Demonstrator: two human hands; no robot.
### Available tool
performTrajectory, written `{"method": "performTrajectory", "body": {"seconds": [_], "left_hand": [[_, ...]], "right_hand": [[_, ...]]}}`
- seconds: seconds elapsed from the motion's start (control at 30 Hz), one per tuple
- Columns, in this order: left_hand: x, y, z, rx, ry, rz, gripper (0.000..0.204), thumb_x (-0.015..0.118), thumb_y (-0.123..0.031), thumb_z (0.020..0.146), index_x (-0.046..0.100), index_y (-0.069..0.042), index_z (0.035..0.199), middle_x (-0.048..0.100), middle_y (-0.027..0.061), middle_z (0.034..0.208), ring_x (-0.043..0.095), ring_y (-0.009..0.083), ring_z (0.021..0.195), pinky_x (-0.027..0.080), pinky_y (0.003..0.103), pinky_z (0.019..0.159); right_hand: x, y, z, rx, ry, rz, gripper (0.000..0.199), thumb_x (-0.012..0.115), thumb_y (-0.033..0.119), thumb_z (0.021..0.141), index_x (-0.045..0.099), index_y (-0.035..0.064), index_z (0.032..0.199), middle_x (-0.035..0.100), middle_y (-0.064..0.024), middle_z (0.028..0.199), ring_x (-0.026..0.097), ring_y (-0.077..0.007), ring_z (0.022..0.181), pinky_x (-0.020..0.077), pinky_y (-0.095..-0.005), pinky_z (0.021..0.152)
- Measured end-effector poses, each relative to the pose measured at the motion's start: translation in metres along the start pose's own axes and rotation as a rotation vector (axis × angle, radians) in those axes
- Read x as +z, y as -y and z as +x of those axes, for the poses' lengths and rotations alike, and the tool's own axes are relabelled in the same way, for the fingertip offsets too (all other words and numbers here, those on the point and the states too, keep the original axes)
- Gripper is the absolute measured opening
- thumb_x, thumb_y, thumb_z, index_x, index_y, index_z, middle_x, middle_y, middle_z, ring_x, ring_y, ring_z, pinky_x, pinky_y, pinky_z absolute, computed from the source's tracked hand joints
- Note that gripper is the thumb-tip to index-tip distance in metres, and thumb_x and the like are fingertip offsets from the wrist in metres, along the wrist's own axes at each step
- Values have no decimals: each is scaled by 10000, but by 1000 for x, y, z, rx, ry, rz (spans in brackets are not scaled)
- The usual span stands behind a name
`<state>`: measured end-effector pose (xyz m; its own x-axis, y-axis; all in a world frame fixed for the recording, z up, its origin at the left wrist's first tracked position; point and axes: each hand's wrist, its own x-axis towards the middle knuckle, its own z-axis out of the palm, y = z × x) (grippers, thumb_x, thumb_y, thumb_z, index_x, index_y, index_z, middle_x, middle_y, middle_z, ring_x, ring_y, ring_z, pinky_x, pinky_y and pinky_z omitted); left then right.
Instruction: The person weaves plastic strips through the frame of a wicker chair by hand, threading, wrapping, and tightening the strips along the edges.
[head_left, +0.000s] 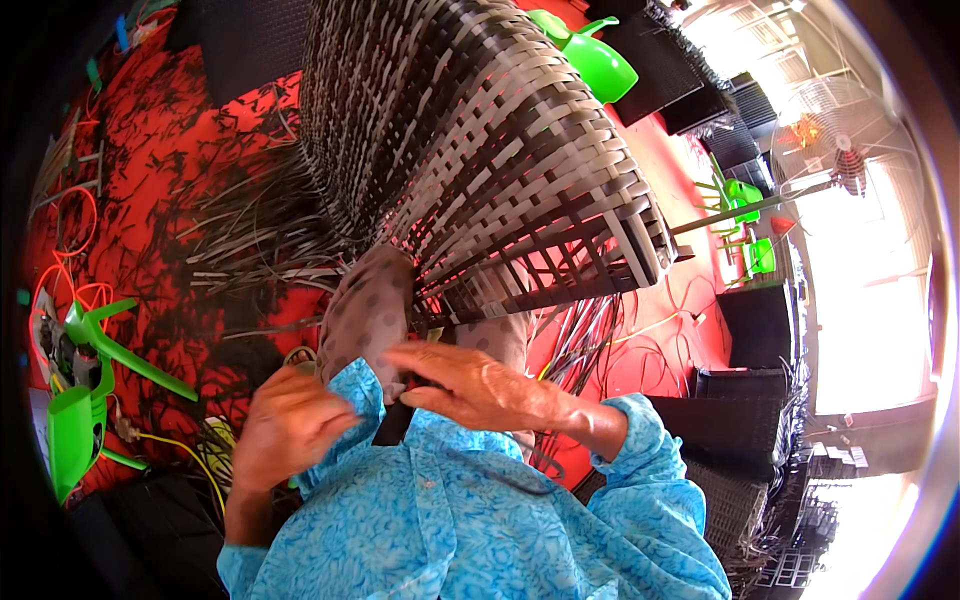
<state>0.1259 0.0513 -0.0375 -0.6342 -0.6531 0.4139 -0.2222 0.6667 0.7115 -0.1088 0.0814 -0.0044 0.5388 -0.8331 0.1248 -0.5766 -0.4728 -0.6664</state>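
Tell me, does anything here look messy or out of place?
Yes. Loose dark strips lie scattered over the red floor beside the half-woven frame, whose lower edge is still open. A green chair lies tipped on its side at left, among tangled cords.

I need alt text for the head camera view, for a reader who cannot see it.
A person's two hands, the left hand and right hand, meet close to the chest below a large half-woven basket frame of grey strips. Loose strips and green plastic chairs lie on the red floor.

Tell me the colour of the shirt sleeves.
Bright blue with a paler floral pattern, on the shirt sleeves, seen in the head view.
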Motion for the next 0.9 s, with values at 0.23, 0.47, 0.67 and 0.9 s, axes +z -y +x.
{"method": "performTrajectory", "body": {"seconds": [0.23, 0.47, 0.67, 0.9], "left_hand": [[10, -16, 51, 93, 30, 144, 169, 686, -183, 684, 598, -66, 769, 512, 33, 616, 520, 217, 615, 391, 325, 622], [32, -1, 106, 108, -121, -570, 144, 617, -118, 788, 612, -31, 903, 560, 67, 816, 543, 155, 757, 423, 273, 635], [85, -16, 144, -8, -367, -587, 135, 616, -69, 779, 599, -17, 903, 537, 90, 853, 531, 180, 786, 440, 296, 672], [106, -21, 145, -84, -220, -739, 120, 619, -105, 794, 588, -16, 869, 590, 55, 816, 552, 139, 689, 447, 260, 640]], "right_hand": [[-15, 19, -7, 652, 240, 553, 233, 432, 121, 908, 480, 21, 1113, 623, -75, 821, 605, -122, 696, 490, -266, 620], [-57, 38, -44, 380, 133, 187, 118, 518, 108, 860, 526, 16, 934, 579, -124, 732, 596, -273, 663, 456, -345, 577], [-92, 59, -50, 373, 98, 68, 131, 576, 67, 806, 593, 17, 926, 595, -120, 795, 601, -283, 728, 468, -337, 618], [-109, 77, -50, 468, -47, -127, 154, 632, 29, 750, 599, 26, 901, 607, -106, 751, 614, -228, 658, 474, -301, 560]]}}
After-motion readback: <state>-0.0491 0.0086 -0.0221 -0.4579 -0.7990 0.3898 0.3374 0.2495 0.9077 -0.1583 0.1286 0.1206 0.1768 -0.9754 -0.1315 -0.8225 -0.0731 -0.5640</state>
